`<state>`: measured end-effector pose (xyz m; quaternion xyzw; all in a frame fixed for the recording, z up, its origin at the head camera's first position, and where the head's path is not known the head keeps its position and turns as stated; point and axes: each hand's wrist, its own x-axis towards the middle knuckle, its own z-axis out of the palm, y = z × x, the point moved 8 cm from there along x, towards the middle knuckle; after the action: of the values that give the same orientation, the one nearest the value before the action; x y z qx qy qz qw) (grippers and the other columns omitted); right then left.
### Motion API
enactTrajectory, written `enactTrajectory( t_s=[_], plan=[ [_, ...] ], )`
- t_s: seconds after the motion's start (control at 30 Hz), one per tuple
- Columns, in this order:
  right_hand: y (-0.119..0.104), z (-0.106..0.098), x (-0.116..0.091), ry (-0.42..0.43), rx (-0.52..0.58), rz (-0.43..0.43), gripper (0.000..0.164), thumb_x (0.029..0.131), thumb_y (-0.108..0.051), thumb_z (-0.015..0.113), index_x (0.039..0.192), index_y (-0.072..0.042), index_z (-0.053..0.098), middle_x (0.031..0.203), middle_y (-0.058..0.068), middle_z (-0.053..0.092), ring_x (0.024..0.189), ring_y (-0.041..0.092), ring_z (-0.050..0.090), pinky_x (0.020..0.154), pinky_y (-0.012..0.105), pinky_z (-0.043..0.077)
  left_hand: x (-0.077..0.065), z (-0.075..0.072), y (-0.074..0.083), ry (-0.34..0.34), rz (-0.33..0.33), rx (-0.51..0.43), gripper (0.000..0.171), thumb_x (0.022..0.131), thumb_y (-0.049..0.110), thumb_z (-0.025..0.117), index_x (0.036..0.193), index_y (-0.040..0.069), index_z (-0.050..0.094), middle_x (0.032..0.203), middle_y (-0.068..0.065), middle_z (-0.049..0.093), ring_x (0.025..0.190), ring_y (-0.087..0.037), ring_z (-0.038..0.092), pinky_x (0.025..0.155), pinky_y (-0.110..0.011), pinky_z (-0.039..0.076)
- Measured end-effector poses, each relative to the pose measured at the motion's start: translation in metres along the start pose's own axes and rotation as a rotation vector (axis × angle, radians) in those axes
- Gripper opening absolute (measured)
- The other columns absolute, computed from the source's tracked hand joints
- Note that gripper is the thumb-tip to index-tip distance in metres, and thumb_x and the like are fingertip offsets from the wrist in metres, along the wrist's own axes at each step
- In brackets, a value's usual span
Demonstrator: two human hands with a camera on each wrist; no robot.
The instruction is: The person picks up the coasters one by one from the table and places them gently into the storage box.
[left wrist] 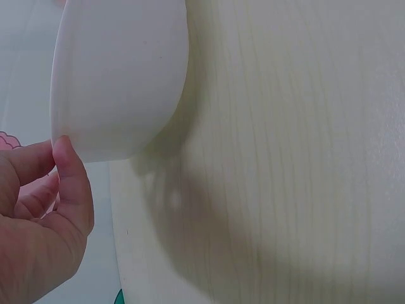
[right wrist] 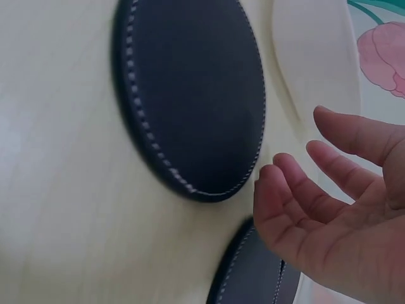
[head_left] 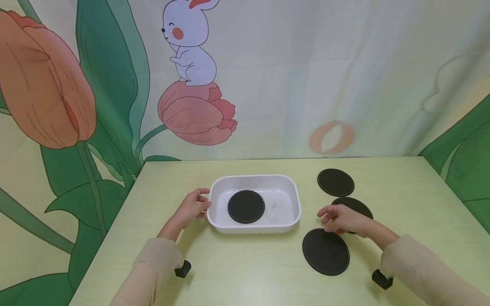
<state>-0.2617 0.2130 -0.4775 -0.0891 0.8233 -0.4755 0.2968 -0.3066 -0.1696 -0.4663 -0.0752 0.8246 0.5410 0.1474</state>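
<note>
Pinching the tray's (head_left: 281,208) rim with your left grip (head_left: 193,205), you've got your right grip (head_left: 344,219) empty, fingers loosely parted, beside the near disc (head_left: 326,253) on the bench (head_left: 237,272). Best hold the tray steady and catch that disc by its edge. It's round, black, pale-stitched, flat; a second disc (head_left: 246,206) lies inside the tray.

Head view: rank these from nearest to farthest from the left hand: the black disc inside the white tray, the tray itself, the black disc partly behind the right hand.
1. White tray: its left end is in the left hand.
2. Inner disc: left of the tray's middle.
3. Partly hidden disc: right of the tray, behind the right hand.
</note>
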Motion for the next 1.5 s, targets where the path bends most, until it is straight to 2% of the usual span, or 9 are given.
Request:
enactTrajectory(
  t_s=[0.17, 0.43, 0.7, 0.93, 1.27, 1.5],
  plan=[
    [0.003, 0.005, 0.001, 0.0, -0.091, -0.041, 0.04, 0.074, -0.002, 0.063, 0.11, 0.005, 0.05, 0.092, 0.016, 0.053, 0.075, 0.016, 0.05, 0.059, 0.025, 0.045, 0.0, -0.001, -0.001, 0.001, -0.001, 0.001, 0.042, 0.086, 0.004, 0.054, 0.126, 0.008, 0.041, 0.096, -0.011, 0.046, 0.074, -0.018, 0.05, 0.058, -0.022, 0.05],
    [0.002, 0.015, 0.004, -0.018, -0.228, -0.111, 0.038, 0.066, 0.001, 0.067, 0.103, 0.0, 0.056, 0.084, 0.01, 0.054, 0.078, 0.019, 0.045, 0.066, 0.028, 0.041, 0.001, -0.001, -0.002, 0.003, 0.002, 0.0, 0.042, 0.085, 0.003, 0.054, 0.126, 0.008, 0.041, 0.095, -0.011, 0.046, 0.073, -0.017, 0.05, 0.057, -0.022, 0.05],
    [0.004, 0.02, 0.008, -0.014, -0.326, -0.078, 0.034, 0.064, 0.006, 0.067, 0.094, -0.005, 0.055, 0.083, 0.008, 0.054, 0.076, 0.02, 0.048, 0.062, 0.029, 0.043, 0.0, -0.001, -0.001, 0.002, 0.004, 0.001, 0.042, 0.086, 0.004, 0.053, 0.126, 0.007, 0.041, 0.095, -0.011, 0.046, 0.073, -0.017, 0.05, 0.058, -0.023, 0.05],
    [0.001, 0.021, 0.011, -0.023, -0.425, -0.086, 0.032, 0.063, 0.008, 0.067, 0.088, -0.006, 0.052, 0.079, 0.007, 0.052, 0.072, 0.018, 0.045, 0.061, 0.027, 0.04, 0.0, 0.0, -0.001, 0.004, 0.001, 0.008, 0.042, 0.086, 0.004, 0.053, 0.126, 0.008, 0.04, 0.096, -0.011, 0.046, 0.073, -0.017, 0.05, 0.06, -0.025, 0.051],
    [-0.002, 0.022, 0.014, -0.055, -0.428, -0.054, 0.031, 0.061, 0.011, 0.067, 0.08, -0.004, 0.046, 0.068, 0.003, 0.04, 0.064, 0.015, 0.039, 0.056, 0.024, 0.034, 0.003, -0.002, -0.003, 0.004, 0.006, -0.011, 0.042, 0.086, 0.003, 0.053, 0.125, 0.007, 0.041, 0.093, -0.01, 0.045, 0.071, -0.015, 0.05, 0.057, -0.023, 0.05],
    [-0.005, 0.023, 0.01, -0.1, -0.325, -0.044, 0.031, 0.06, 0.013, 0.063, 0.08, -0.001, 0.043, 0.069, 0.002, 0.035, 0.064, 0.015, 0.035, 0.055, 0.023, 0.031, 0.003, -0.001, -0.003, 0.003, 0.007, -0.007, 0.042, 0.085, 0.003, 0.054, 0.125, 0.007, 0.041, 0.093, -0.01, 0.045, 0.072, -0.016, 0.049, 0.056, -0.022, 0.049]
  ],
)
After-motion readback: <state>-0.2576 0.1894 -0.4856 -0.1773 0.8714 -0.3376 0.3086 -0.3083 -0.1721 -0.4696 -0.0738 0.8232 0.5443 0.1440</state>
